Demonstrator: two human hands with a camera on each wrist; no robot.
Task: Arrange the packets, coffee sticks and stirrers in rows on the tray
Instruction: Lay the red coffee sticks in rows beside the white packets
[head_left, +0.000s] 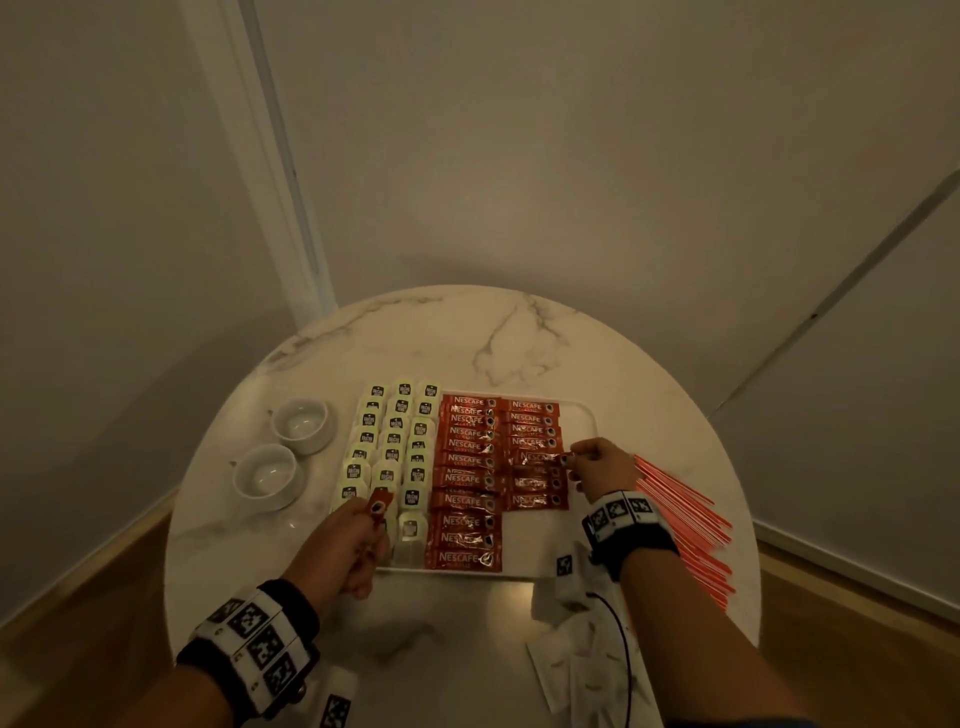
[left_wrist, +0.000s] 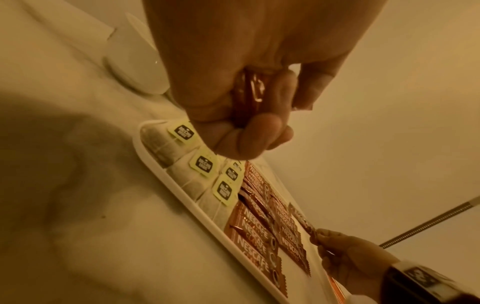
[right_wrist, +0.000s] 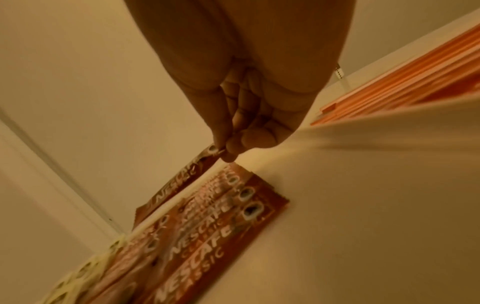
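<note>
Over the tray (head_left: 584, 415), each hand's grip pinches a coffee stick (head_left: 540, 458) by its end.

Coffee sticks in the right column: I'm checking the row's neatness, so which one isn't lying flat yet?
The coffee stick midway down the right column: the right hand pinches its right end, so it sits tilted, unlike its flat neighbours.

Both forearms bare, no sleeves. Black wristband (head_left: 249, 642) lower left and another band (head_left: 626, 525) right of centre, each carrying white blocks with black square markers. Thin black cable (head_left: 621, 639) hangs off the right one.
</note>
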